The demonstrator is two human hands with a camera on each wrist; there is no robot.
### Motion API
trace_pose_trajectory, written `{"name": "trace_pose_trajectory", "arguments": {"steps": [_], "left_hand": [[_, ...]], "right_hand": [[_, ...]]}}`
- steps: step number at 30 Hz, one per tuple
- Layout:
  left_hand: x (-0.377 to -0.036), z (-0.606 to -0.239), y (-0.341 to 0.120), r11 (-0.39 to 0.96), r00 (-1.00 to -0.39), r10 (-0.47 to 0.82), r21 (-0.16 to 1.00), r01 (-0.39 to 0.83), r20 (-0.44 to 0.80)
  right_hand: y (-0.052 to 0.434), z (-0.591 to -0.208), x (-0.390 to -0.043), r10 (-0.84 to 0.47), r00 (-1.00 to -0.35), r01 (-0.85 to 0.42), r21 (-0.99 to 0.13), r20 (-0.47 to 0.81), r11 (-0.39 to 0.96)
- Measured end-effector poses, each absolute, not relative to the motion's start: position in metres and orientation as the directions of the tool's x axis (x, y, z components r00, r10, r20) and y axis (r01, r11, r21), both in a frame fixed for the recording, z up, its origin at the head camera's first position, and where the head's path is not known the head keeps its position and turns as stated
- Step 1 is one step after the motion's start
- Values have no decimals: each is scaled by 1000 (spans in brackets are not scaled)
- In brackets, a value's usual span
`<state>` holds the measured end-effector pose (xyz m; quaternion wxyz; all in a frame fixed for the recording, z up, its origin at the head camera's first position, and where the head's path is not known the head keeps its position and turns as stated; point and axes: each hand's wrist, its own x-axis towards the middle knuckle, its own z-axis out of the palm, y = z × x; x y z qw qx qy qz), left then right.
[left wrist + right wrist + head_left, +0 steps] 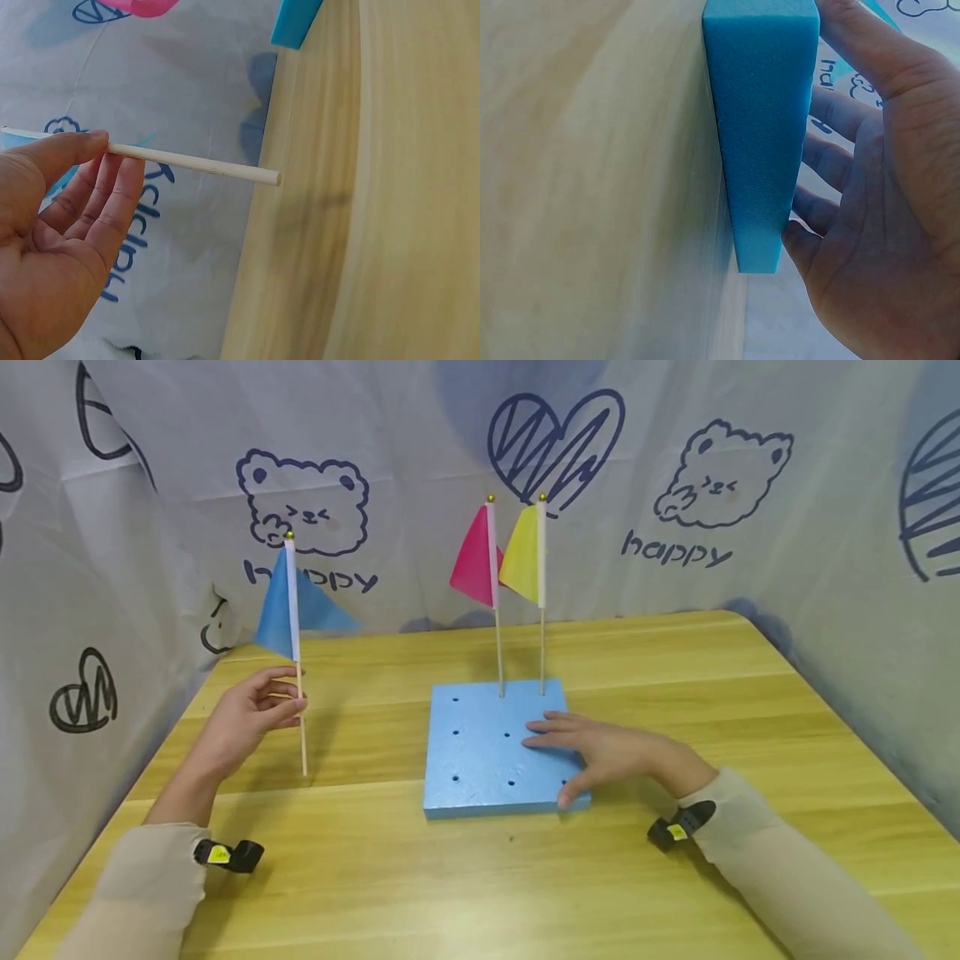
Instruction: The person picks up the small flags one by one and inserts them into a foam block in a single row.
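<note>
At the near left, the left hand (247,718) pinches the stick of a blue flag (288,606) between thumb and fingertips, keeping it upright with its tip at the wooden table (750,693). The right hand (607,752) lies with straight fingers on the blue foam block (480,752), apparently steadying it. Farther back, a pink flag (476,564) and a yellow flag (525,556) stand in its far holes.
</note>
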<state>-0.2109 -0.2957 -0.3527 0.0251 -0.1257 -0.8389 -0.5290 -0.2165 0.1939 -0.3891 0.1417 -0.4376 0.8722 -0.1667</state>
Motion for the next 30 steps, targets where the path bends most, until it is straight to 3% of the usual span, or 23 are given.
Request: {"name": "trace_pose_trajectory", "arguments": {"steps": [30], "left_hand": [[-247,-345,-226,248,-946,173,918,310,273]], "right_hand": [[194,-391,-219,-818,-567,-728,-410,-90,550]]}}
